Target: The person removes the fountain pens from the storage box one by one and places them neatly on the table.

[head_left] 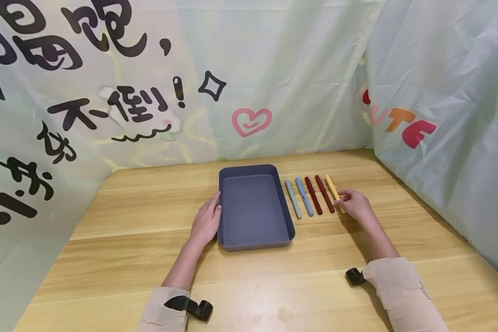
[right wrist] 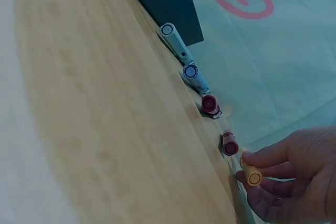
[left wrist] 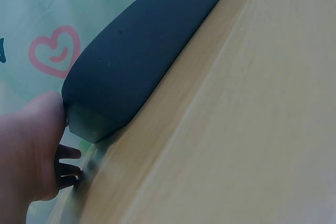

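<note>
My right hand pinches a yellow pen between thumb and fingers, at the right end of a row of pens. Its round end shows in the right wrist view. To its left lie two dark red pens, a blue pen and a pale green-blue pen, side by side. Against the left wall of a dark grey-blue tray rests my left hand, its fingers fairly straight along the side. The left wrist view shows the tray's outer wall beside the thumb.
A light wooden table lies under everything. Printed cloth hangs along the back and both sides of the table. Black wrist cameras are strapped over both sleeves.
</note>
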Available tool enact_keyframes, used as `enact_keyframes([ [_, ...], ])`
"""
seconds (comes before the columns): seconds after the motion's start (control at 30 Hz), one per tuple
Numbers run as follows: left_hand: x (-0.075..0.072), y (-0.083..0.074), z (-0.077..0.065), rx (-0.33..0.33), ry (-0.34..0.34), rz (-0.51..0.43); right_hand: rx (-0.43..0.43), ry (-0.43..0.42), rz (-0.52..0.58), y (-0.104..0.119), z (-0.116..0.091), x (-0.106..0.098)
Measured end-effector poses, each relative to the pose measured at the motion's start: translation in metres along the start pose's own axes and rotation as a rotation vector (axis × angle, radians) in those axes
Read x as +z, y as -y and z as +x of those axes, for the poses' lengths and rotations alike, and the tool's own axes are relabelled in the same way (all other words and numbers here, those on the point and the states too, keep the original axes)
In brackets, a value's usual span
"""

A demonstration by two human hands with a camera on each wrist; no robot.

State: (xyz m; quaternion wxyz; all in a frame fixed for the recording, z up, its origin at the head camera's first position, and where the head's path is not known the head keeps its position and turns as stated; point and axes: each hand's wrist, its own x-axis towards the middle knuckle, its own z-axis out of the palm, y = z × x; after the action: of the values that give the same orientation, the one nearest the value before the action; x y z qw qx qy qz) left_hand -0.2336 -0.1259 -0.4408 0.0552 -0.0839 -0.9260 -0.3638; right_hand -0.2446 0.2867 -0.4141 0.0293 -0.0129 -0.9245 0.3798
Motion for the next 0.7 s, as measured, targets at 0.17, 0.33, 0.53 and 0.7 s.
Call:
enact_keyframes([
  [0.17, 0.0005, 0.0012, 0.0, -0.002, 0.003, 0.004, 0.003, -0.01, -0.007, -0.0009, 0.0001, 0.0019],
  [0.33, -0.0004, -0.001, 0.0008, -0.007, -0.003, 0.003, 0.001, -0.027, -0.007, -0.0015, 0.0009, 0.002],
  [0.53, -0.0014, -0.0018, 0.0008, -0.017, 0.003, 0.001, -0.01, -0.053, -0.024, 0.0005, 0.0, 0.0049],
  [0.7, -0.0007, -0.0011, 0.0, -0.021, 0.006, -0.001, -0.009, -0.062, -0.039, -0.0014, 0.0, 0.0092],
])
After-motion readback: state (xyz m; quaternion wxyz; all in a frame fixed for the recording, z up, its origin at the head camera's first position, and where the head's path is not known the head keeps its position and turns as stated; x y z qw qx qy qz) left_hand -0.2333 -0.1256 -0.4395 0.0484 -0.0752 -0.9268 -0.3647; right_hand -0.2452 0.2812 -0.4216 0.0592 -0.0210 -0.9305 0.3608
